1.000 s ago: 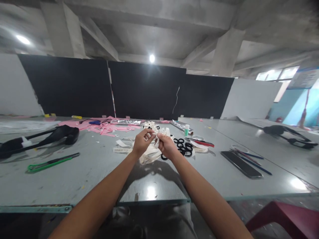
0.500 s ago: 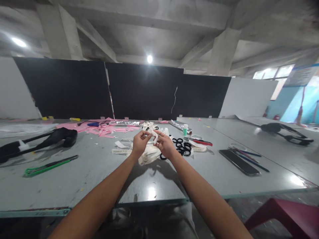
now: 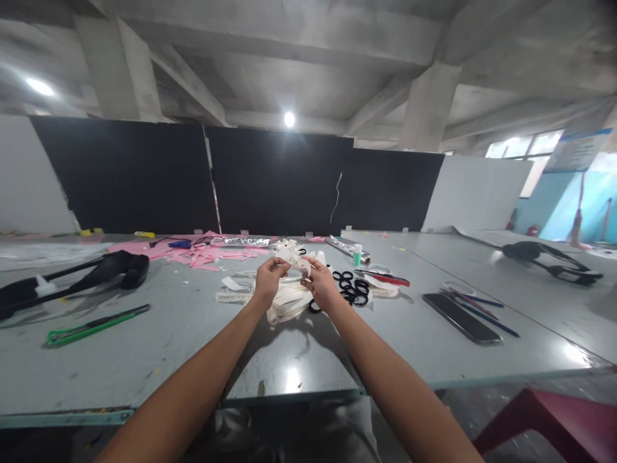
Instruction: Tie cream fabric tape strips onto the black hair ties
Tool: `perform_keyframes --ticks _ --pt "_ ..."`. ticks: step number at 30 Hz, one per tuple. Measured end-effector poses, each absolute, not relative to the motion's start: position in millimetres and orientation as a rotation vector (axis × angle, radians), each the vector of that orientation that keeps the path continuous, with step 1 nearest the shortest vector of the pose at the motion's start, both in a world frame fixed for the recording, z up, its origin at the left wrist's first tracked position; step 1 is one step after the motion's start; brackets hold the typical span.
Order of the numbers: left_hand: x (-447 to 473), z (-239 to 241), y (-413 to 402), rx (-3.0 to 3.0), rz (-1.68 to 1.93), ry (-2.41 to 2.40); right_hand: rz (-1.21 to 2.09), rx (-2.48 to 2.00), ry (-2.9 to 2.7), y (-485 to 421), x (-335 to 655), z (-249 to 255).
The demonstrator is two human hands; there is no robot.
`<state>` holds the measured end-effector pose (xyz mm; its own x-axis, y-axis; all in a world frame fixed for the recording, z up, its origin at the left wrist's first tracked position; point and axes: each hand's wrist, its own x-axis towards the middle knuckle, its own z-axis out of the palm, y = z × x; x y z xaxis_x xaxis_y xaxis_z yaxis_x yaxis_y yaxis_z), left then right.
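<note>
Between my two hands a short white ribbon (image 3: 294,260) is stretched, printed with faint marks. My left hand (image 3: 270,279) pinches its left end between thumb and fingers. At the other end, my right hand (image 3: 319,281) grips the ribbon, which curls down at the fingertips. Below the hands lies a loose heap of cream printed ribbon (image 3: 289,302) on the table. Several black rings (image 3: 354,289) are bunched just right of my right hand. Behind the hands sits a pile of white ribbon loops (image 3: 286,246).
On the grey table (image 3: 183,354) lie a green cutter knife (image 3: 96,326), a black strap (image 3: 120,267), pink scraps (image 3: 202,254), a glue stick (image 3: 357,254), a red-handled tool (image 3: 393,280), a phone (image 3: 460,317) and pens (image 3: 486,312). A red stool (image 3: 544,418) stands lower right.
The ribbon, bunched and looped between my fingers before, is now drawn out flatter between the hands. My fingertips have moved slightly apart.
</note>
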<state>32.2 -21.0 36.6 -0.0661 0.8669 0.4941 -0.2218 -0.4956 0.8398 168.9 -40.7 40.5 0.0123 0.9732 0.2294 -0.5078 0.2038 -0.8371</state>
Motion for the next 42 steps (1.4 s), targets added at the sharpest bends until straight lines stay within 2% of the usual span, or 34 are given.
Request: perform_keyframes --ticks 15,26,32,42 --pt "35 40 -21 1.210 1.719 0.762 1.161 -0.661 -0.903 -39 170 40" --pt "32 31 -14 1.461 1.614 0.892 1.219 -0.702 -0.993 -38 168 39" --pt "31 28 -12 1.473 1.547 0.954 1.028 -0.666 -1.015 -30 171 35" --pt "34 37 -26 1.468 1.458 0.942 0.913 -0.750 -1.174 -39 171 38"
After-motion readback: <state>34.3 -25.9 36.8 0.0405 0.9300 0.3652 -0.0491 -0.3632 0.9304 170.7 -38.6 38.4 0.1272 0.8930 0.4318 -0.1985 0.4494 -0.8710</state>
